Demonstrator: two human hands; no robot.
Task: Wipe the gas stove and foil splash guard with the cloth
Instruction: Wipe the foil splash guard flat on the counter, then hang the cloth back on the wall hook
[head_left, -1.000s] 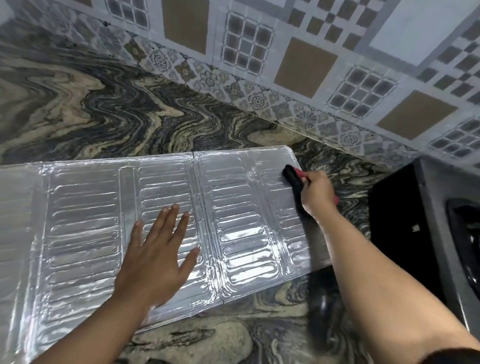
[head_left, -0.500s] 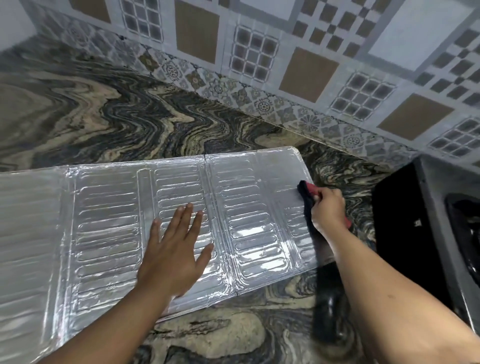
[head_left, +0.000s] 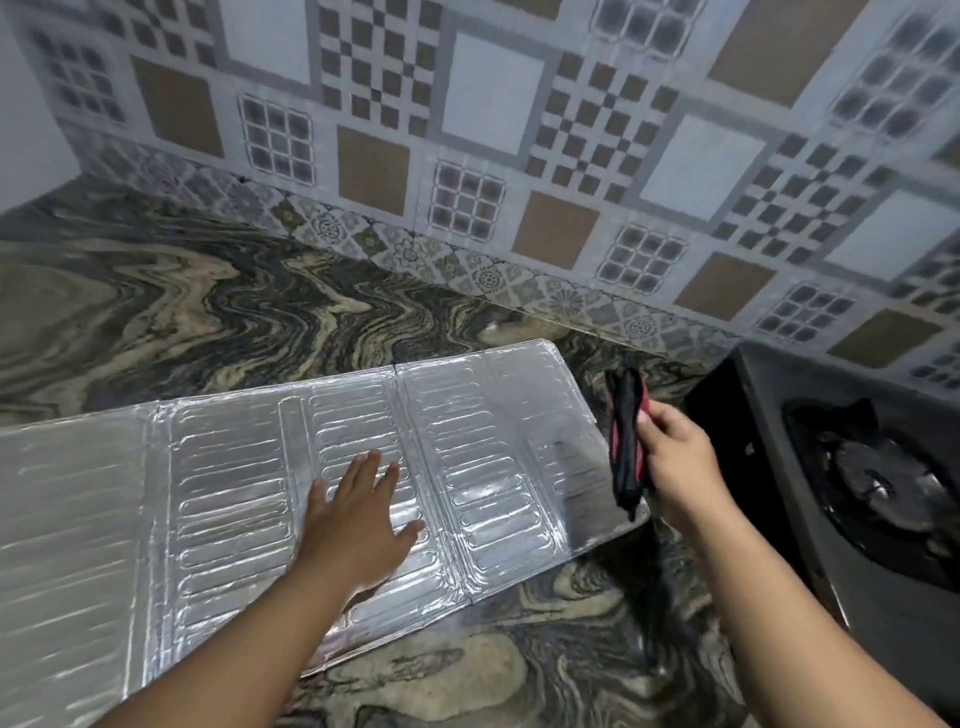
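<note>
The silver foil splash guard (head_left: 218, 493) lies flat and unfolded on the marbled counter, its ribbed panels facing up. My left hand (head_left: 358, 519) presses on its middle panel with fingers spread flat. My right hand (head_left: 675, 457) grips a black and red cloth (head_left: 627, 441), which hangs just past the guard's right edge, lifted off the foil. The gas stove (head_left: 857, 519) stands at the far right, grey with a dark burner, only partly in view.
The swirled dark marble counter (head_left: 208, 312) runs back to a patterned tiled wall (head_left: 493, 156). A dark gap (head_left: 722, 415) separates the guard from the stove.
My right hand has lifted the cloth off the guard's right panel and moved it right, beyond the foil's edge. The view has tilted up and shifted. My left hand stays pressed on the foil.
</note>
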